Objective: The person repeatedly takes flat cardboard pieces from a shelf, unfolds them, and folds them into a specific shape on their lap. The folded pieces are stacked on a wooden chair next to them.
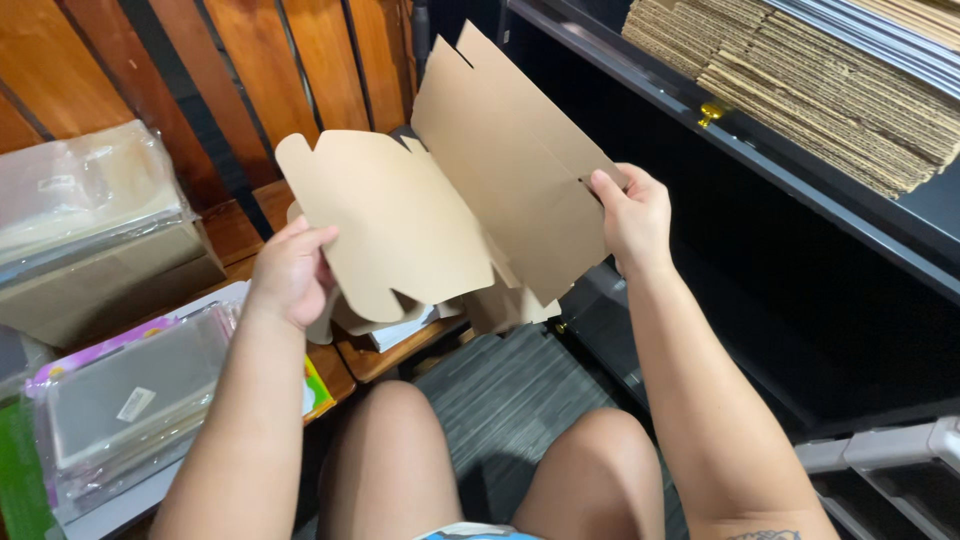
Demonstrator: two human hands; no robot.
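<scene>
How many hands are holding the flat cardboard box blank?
2. The left hand grips the left edge of the cardboard blank; the right hand grips its right edge. No other hands are visible.

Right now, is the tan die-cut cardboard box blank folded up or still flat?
Partly folded: the tan die-cut cardboard box blank bends along a centre crease, both panels unassembled, held by left hand and right hand.

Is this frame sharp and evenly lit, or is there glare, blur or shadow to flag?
Head view: flat cardboard blank and both hands sharp and evenly lit; soft glare on the plastic-wrapped packs at left; dark shelf at right underexposed; mild wide-angle stretch at the edges.
</scene>
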